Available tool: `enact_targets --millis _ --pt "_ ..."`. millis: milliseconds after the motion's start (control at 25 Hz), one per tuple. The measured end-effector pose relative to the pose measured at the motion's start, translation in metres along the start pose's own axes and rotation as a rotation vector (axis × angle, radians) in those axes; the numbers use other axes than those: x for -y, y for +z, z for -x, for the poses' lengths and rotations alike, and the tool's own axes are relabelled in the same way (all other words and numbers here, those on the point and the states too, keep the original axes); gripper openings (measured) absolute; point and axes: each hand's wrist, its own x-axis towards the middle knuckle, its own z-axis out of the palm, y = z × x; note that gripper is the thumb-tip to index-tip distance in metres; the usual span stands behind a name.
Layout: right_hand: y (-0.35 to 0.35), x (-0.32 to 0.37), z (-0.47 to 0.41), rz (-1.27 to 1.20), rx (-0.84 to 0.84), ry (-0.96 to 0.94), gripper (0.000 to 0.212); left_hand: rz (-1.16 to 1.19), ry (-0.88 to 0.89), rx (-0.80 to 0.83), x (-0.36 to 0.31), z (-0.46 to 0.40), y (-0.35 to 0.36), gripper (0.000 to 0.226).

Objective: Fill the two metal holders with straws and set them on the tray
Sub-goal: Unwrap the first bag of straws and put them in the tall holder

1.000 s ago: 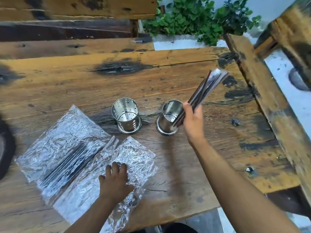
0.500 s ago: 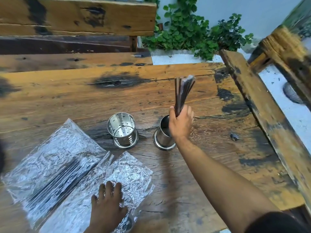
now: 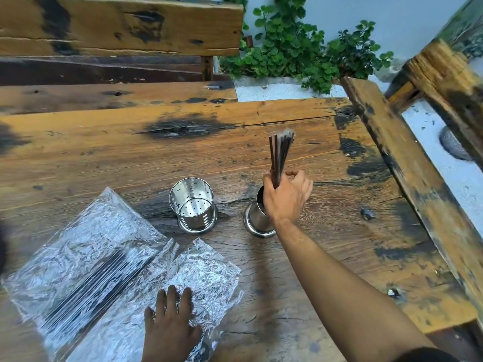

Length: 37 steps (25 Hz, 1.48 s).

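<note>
Two perforated metal holders stand on the wooden table. The left holder point(image 3: 193, 206) is empty. The right holder point(image 3: 257, 218) is partly hidden behind my right hand point(image 3: 286, 197). That hand is shut on a bundle of dark wrapped straws point(image 3: 281, 155), held upright with its lower end in the right holder's mouth. My left hand point(image 3: 170, 322) lies flat, fingers spread, on a crinkled clear plastic bag point(image 3: 203, 278). A second plastic bag point(image 3: 78, 257) to the left holds more dark straws point(image 3: 96, 286). No tray is in view.
The wooden table point(image 3: 104, 158) is rough with dark stains. A wooden bench back point(image 3: 117, 24) stands behind it, green plants point(image 3: 300, 53) at the back. A wooden beam point(image 3: 407, 165) runs along the table's right edge.
My right hand has swung the straw bundle from a rightward tilt to upright and lowered it into the right holder. The left hand stays on the plastic.
</note>
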Motion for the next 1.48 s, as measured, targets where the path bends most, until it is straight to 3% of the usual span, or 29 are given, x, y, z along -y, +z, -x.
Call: enact_targets --millis 280,400,560,720,840,1000,1160,1320,1480 --pt "-0.011 -0.025 0.005 0.242 0.102 -0.108 0.071 0.000 -0.003 -0.018 -0.001 -0.001 0.004 0.105" --pt "-0.013 -0.033 0.011 0.239 0.163 -0.082 0.075 -0.010 -0.027 -0.029 0.000 0.000 0.006 0.103" --pt "-0.014 -0.036 0.010 0.115 0.289 0.033 0.071 -0.022 -0.035 -0.068 0.003 -0.004 0.011 0.102" --pt "-0.018 -0.039 0.007 0.047 0.372 0.045 0.086 -0.058 -0.042 -0.041 0.008 -0.009 0.020 0.099" --pt "-0.024 -0.043 0.010 -0.136 0.372 0.070 0.092 -0.045 -0.042 -0.046 0.008 -0.009 0.022 0.099" --pt "-0.030 -0.040 0.008 -0.463 0.358 0.077 0.075 -0.025 -0.036 -0.067 0.009 -0.011 0.025 0.100" --pt "-0.037 -0.031 -0.001 -0.584 0.273 0.086 0.061 -0.028 -0.036 -0.061 0.009 -0.011 0.024 0.100" --pt "-0.039 -0.023 -0.008 -0.486 0.314 -0.051 0.036 -0.026 -0.012 -0.055 0.013 -0.010 0.023 0.096" --pt "-0.035 -0.035 -0.002 -0.105 0.393 -0.094 0.051 -0.025 0.000 -0.039 0.015 -0.009 0.023 0.095"
